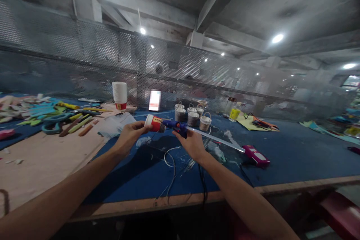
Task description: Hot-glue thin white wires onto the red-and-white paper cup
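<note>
My left hand point(132, 133) grips a small red and white paper cup point(154, 123) by its rim end, tilted on its side above the blue table. In my right hand point(193, 144) is a blue hot glue gun point(176, 124), fingers wrapped around its handle. A long clear glue stick point(218, 138) sticks out of the gun's back toward the right. The gun's nozzle end points at the cup's base; whether they touch I cannot tell. Behind the hands stand several small buckets point(192, 117) with wire-like handles.
A stack of paper cups point(119, 95) stands at the back left, near scissors point(53, 123) and coloured scraps. A lit screen point(154, 100) leans against the mesh partition point(180, 67). Rightward lie a magenta device point(255, 156), a yellow-labelled bottle point(235, 112) and loose wire point(169, 157).
</note>
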A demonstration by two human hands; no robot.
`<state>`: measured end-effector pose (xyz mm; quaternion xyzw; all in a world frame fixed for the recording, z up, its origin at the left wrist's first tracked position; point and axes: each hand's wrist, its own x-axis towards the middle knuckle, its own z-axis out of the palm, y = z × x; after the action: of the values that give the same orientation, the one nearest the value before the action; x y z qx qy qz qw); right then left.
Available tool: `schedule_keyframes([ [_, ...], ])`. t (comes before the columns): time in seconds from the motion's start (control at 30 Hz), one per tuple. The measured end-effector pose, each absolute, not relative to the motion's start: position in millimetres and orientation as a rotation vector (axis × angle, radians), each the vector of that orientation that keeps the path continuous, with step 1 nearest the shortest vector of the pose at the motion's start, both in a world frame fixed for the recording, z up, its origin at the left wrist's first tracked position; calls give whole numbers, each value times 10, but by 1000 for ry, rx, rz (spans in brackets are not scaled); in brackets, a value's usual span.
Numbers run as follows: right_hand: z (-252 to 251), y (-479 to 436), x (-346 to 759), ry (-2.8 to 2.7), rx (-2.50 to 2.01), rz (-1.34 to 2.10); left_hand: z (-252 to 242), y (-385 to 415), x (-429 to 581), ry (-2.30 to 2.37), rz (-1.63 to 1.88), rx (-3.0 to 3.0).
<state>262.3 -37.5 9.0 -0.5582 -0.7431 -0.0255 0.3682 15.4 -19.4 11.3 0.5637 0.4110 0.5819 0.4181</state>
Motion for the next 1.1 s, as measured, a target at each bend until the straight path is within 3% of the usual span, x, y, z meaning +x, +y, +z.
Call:
schedule_keyframes([
  [0.1,97,-361,2641,-1831,-1372,94,127,-206,164,1019,1471,1404],
  [0.37,107,-245,2668,-1416,-958,1024,97,-154,129,981,1529,1281],
  [0.5,138,-192,2726,-1249,-862,1233,81,-123,101,962,1549,1239],
  [0.63,96,-113,2908,-1287,-1113,1088,102,-137,97,924,1559,1205],
  [0.8,-52,-50,3218,-1598,-1547,610,96,-120,100,878,1583,1170],
  [1.1,-120,-114,3421,-1658,-1884,204,106,-145,110,855,1572,1174],
])
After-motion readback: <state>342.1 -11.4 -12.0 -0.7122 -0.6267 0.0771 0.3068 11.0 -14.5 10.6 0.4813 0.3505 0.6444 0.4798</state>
